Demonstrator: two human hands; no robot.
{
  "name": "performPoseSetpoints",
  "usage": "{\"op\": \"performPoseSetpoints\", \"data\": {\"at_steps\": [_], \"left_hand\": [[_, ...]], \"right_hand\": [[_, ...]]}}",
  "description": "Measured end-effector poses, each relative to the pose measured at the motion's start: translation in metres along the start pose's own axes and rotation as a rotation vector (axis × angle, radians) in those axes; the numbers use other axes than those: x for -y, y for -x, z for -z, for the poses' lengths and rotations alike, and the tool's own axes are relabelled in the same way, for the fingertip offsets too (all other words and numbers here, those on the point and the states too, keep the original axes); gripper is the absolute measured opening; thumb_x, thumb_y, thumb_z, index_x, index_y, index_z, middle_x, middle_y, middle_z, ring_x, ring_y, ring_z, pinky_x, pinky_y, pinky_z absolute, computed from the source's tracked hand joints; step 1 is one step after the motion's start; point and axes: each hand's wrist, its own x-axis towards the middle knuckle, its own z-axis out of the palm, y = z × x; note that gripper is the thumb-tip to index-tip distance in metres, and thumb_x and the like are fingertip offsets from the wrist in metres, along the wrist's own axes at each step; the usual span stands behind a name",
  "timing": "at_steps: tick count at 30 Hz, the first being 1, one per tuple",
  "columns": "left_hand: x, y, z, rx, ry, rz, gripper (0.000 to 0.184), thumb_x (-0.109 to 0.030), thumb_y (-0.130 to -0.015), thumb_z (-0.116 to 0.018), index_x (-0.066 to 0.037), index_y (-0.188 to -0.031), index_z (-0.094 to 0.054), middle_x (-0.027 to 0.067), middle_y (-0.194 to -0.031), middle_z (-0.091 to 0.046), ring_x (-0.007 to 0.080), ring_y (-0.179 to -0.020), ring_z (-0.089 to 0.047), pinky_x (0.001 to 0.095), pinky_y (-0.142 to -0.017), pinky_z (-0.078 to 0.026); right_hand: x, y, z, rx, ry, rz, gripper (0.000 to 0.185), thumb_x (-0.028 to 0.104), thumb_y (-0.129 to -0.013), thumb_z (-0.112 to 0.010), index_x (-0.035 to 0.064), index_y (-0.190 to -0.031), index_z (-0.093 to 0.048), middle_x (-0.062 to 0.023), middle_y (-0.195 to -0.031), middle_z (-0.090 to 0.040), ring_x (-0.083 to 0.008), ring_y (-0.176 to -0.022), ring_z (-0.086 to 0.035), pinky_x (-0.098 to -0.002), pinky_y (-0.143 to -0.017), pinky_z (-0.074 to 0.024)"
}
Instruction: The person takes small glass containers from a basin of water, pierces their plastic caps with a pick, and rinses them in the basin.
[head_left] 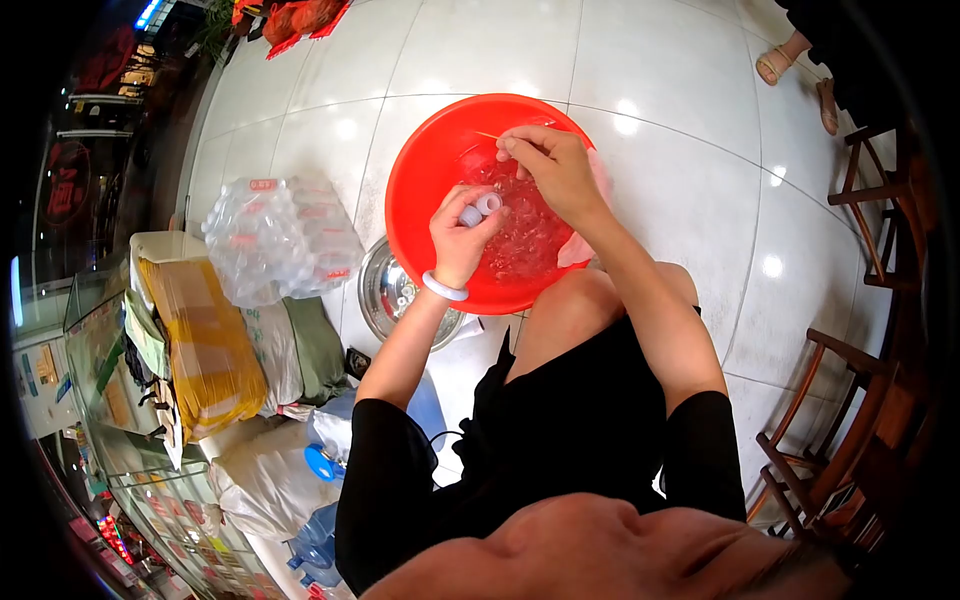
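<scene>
My left hand (457, 235), with a pale bangle (445, 287) at its wrist, is closed around a pair of small whitish plastic tubes (488, 204). One round open end faces up. Up and to the right, my right hand (550, 165) pinches a thin wooden stick (487, 134) that points left. Both hands are over a large red basin (418, 150). Inside it lie many clear, shiny pieces (530, 235), too jumbled to name. A metal bowl (378, 290) with small whitish rings in it stands at the basin's lower left, partly behind my left forearm.
A wrapped pack of clear bottles (280, 235) stands left of the basin. Below it are a yellow-taped box (205, 340), sacks (265, 480) and blue water jugs (318, 545). Wooden chairs (830, 400) line the right side. A person's sandalled feet (775, 65) show at upper right.
</scene>
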Motion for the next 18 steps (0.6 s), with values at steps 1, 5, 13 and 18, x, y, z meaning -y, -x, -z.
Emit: {"op": "performPoseSetpoints", "data": {"at_steps": [1,5,13,18], "left_hand": [[-0.001,0.001,0.0,-0.002,-0.115,-0.122,0.024,0.006,-0.069,-0.064,0.003,-0.092,-0.058,0.0023,-0.084,-0.054,0.0094,-0.071,-0.052,0.0191,-0.062,-0.043],[-0.003,0.004,0.001,-0.014,-0.113,-0.149,0.025,0.007,-0.069,-0.064,0.003,-0.093,-0.058,0.0029,-0.084,-0.054,0.0103,-0.073,-0.052,0.0209,-0.062,-0.043],[0.013,-0.005,0.007,0.006,1.002,0.653,0.022,-0.004,-0.081,-0.051,-0.003,-0.103,-0.05,0.0118,-0.093,-0.055,0.0168,-0.075,-0.052,0.0234,-0.053,-0.04],[0.038,-0.004,0.015,-0.047,1.275,0.87,0.027,-0.007,-0.079,-0.045,-0.002,-0.106,-0.047,0.0156,-0.099,-0.054,0.0236,-0.084,-0.053,0.031,-0.066,-0.044]], "right_hand": [[0.001,0.0,-0.001,0.004,0.001,0.0,0.019,0.014,-0.08,-0.055,-0.0037,-0.082,-0.062,-0.0063,-0.066,-0.061,-0.0086,-0.056,-0.053,-0.0226,-0.052,-0.0418],[-0.001,0.001,-0.001,0.006,-0.007,-0.006,0.02,0.014,-0.08,-0.054,-0.0035,-0.083,-0.062,-0.0065,-0.066,-0.062,-0.0088,-0.056,-0.053,-0.0227,-0.052,-0.0421],[-0.002,0.001,-0.001,0.04,0.048,-0.01,0.017,0.012,-0.083,-0.053,-0.0017,-0.088,-0.062,-0.0026,-0.074,-0.061,-0.0057,-0.059,-0.049,-0.0189,-0.055,-0.04],[-0.001,0.001,-0.001,0.015,0.092,0.013,0.019,0.014,-0.08,-0.054,-0.0027,-0.084,-0.062,-0.0092,-0.068,-0.063,-0.0125,-0.061,-0.057,-0.0245,-0.056,-0.0441]]}}
